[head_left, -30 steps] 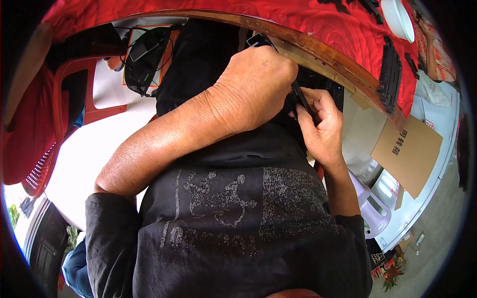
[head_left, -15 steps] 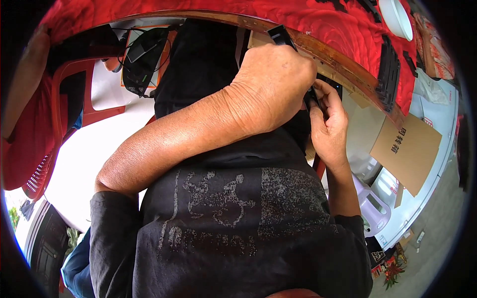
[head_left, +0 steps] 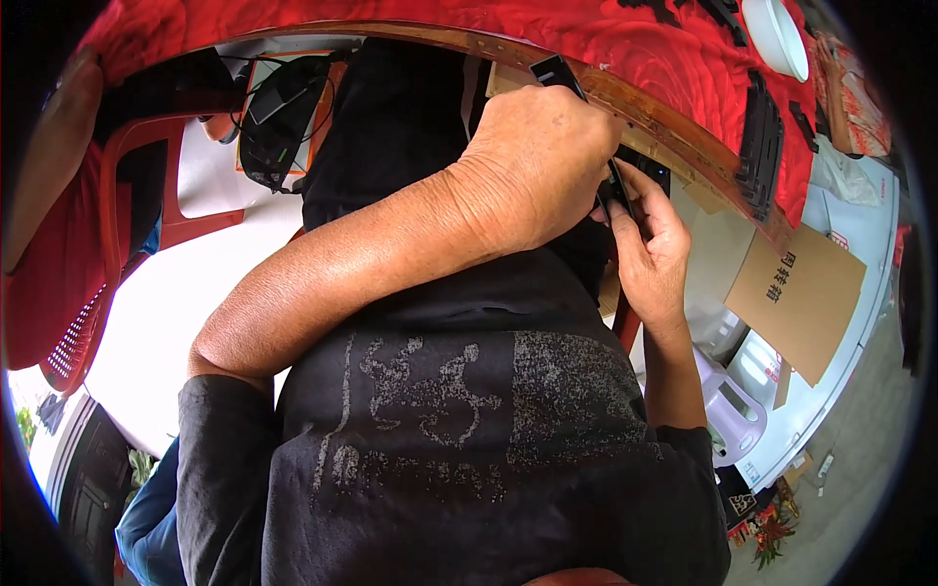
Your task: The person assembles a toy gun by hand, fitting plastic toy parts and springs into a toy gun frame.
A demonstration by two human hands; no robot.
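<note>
A long, narrow black strip (head_left: 559,72) slants between my hands, just below the wooden edge of the table. My left hand (head_left: 542,156) is closed around its middle, back of the hand upward, and hides much of it. Lower down, the thumb and fingers of my right hand (head_left: 653,239) pinch the strip near its other end. Several similar black strips (head_left: 758,146) lie in a stack on the red-covered table, to the right of my hands.
The red tabletop (head_left: 440,15) has a wooden edge (head_left: 674,122). A white bowl (head_left: 777,39) stands at the far right. Cardboard (head_left: 796,303) and a pale purple plastic stool (head_left: 733,405) are at right. A person in red (head_left: 49,283) sits at left beside a red chair (head_left: 112,195).
My right hand has shifted slightly down and to the right along the strip, its fingers a little more spread. My left hand keeps its grip, nearly unmoved.
</note>
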